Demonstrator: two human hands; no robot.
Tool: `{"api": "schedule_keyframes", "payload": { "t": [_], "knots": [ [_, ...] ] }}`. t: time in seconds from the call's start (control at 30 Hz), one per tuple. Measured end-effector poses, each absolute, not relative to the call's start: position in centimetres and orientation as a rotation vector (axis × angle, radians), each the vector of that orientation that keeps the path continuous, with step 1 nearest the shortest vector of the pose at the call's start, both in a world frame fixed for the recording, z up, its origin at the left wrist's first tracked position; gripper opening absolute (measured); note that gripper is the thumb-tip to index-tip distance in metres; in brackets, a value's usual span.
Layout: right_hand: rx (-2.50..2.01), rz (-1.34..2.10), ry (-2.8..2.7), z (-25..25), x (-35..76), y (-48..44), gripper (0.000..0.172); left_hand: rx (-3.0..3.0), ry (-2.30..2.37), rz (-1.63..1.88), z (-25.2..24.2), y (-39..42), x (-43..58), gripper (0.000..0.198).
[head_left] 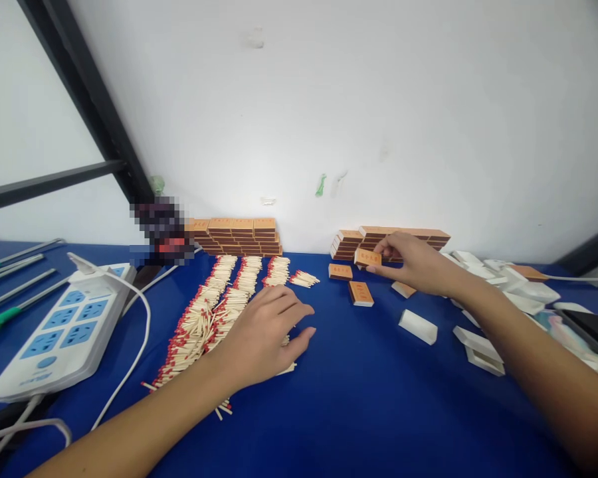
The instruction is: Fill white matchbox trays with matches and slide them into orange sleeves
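Note:
My right hand (412,262) pinches an orange matchbox (367,258) between thumb and fingers, in front of the right-hand stack of matchboxes (349,245). Two other matchboxes lie close by: a small one (339,271) and a larger-looking one (361,293). Over the rows of red-tipped matches (194,325), my left hand (272,332) hovers or rests palm down, fingers stretched and thumb apart, with nothing visible in it. It hides part of the matches. A small separate bunch of matches (304,279) lies beyond its fingertips.
White matchbox trays (418,326) lie scattered on the blue table (359,411), heaped at the right. Another matchbox stack (244,232) stands against the wall. At left are a white power strip (64,325) with cables and several green-handled metal rods (10,316).

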State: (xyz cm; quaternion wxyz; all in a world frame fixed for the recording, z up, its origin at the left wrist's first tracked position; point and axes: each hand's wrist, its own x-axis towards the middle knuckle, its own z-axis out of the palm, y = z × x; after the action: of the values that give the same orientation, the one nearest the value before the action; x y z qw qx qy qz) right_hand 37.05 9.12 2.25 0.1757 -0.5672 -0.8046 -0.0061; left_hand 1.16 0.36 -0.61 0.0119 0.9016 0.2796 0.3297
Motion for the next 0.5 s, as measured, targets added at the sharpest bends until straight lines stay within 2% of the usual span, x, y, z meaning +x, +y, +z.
{"api": "schedule_keyframes", "payload": {
  "t": [0.13, 0.27, 0.4, 0.5],
  "knots": [
    [-1.493, -0.318, -2.334, 4.3, 35.0, 12.1, 0.039, 2.792, 0.863, 1.014, -0.7, 0.4, 1.1, 0.016],
    [-1.486, -0.394, -2.358, 5.4, 34.1, 14.2, 0.037, 2.788, 0.862, 1.007, -0.7, 0.4, 1.1, 0.016],
    [-1.425, -0.193, -2.334, 5.1, 34.5, 12.6, 0.043, 2.8, 0.878, 1.054, -0.7, 0.5, 1.1, 0.017],
    [-1.446, 0.223, -2.368, 4.2, 35.0, 9.9, 0.046, 2.806, 0.876, 1.061, -0.9, 0.5, 1.1, 0.017]
  ]
}}
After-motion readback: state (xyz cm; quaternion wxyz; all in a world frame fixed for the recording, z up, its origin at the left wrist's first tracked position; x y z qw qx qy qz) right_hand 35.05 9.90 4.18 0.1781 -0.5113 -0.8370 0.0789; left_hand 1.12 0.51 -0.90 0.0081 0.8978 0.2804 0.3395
